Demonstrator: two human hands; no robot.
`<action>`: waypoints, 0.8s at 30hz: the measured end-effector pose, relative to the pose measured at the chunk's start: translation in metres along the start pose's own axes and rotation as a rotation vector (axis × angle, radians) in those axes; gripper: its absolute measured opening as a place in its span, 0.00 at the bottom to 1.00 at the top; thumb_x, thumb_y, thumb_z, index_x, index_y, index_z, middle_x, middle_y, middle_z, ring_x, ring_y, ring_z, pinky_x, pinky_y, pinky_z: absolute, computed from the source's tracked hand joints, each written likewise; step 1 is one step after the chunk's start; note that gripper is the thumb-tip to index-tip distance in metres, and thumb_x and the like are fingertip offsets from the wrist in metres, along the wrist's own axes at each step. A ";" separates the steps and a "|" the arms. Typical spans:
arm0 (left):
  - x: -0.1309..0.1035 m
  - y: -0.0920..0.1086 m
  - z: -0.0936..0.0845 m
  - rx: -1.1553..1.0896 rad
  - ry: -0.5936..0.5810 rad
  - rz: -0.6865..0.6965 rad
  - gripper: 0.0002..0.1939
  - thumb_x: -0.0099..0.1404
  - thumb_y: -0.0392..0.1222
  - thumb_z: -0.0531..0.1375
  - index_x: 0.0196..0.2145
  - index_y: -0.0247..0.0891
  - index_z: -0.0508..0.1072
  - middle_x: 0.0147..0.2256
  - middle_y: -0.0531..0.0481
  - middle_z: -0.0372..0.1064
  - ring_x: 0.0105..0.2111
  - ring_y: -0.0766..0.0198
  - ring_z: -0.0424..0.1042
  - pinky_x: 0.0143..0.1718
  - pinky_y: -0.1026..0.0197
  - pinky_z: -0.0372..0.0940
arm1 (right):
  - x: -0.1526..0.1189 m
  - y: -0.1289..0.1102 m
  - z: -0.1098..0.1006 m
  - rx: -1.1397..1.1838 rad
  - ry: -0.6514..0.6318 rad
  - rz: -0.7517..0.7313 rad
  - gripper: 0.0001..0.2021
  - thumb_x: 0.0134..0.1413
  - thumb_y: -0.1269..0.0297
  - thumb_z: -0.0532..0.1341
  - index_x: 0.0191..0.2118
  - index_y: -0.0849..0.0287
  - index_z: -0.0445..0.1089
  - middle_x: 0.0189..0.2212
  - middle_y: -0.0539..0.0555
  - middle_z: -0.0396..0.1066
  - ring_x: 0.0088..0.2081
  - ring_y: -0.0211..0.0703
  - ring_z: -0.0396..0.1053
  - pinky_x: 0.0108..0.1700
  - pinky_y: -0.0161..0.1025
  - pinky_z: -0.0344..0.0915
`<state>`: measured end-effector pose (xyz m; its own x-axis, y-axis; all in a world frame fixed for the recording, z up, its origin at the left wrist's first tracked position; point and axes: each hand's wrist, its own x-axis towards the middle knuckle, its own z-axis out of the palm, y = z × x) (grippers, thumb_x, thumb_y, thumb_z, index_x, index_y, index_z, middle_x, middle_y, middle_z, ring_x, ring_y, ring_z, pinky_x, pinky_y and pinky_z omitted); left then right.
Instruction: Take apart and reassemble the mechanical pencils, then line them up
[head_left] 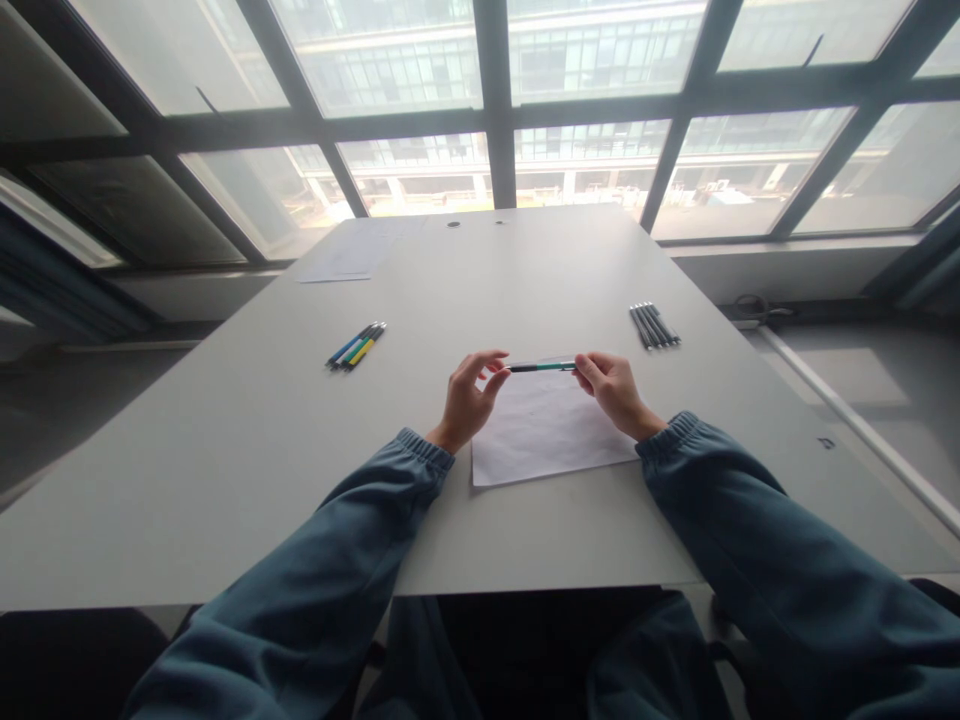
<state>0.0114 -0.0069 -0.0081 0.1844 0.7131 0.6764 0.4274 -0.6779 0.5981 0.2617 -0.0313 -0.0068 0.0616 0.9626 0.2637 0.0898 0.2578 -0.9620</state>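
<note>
Two arms in teal sleeves reach from the near edge of a grey table [225,450], and between them a pen [541,367] is held level just above a white sheet of paper [547,430]. The left hand [469,400] pinches the pen's dark left end with thumb and fingertips, its other fingers curled loosely; the right hand [615,390] is closed around the green right end. The step in hand appears to be working the pen at its two ends, and it would go best with a firm pinch on each end, the barrel kept straight and held over the paper so any loose part drops where it can be found. The pen spans the gap between the hands, touching both, apart from the sheet below.

Farther off on the left, a small cluster of coloured pens [357,346], blue, green and yellow, lies well apart from the hands. On the right, a row of dark pens [655,325] lies side by side, nearer the right hand. At the table's far left rest more sheets [349,258], before the large windows [420,180].
</note>
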 end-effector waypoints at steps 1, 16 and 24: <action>0.000 0.000 0.000 0.005 0.001 -0.003 0.12 0.70 0.48 0.62 0.47 0.41 0.75 0.37 0.49 0.76 0.37 0.63 0.75 0.39 0.60 0.67 | 0.000 0.000 0.000 -0.003 0.000 0.000 0.23 0.59 0.44 0.63 0.24 0.60 0.69 0.17 0.48 0.61 0.21 0.34 0.55 0.23 0.36 0.50; 0.000 0.008 -0.001 0.017 -0.040 -0.083 0.11 0.73 0.46 0.57 0.44 0.40 0.77 0.29 0.52 0.74 0.29 0.66 0.72 0.37 0.61 0.67 | 0.000 0.001 0.001 -0.015 -0.029 0.005 0.23 0.59 0.45 0.64 0.23 0.59 0.68 0.17 0.48 0.62 0.21 0.35 0.56 0.24 0.36 0.50; 0.000 0.013 -0.002 -0.048 -0.043 -0.141 0.13 0.74 0.47 0.56 0.43 0.39 0.76 0.23 0.55 0.68 0.23 0.68 0.69 0.30 0.65 0.64 | -0.001 -0.002 0.001 -0.009 -0.038 0.009 0.23 0.59 0.46 0.64 0.22 0.59 0.68 0.17 0.48 0.62 0.21 0.34 0.56 0.24 0.36 0.50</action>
<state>0.0153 -0.0165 0.0004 0.1635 0.8079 0.5662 0.4090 -0.5778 0.7063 0.2608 -0.0324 -0.0048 0.0248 0.9675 0.2516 0.0987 0.2481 -0.9637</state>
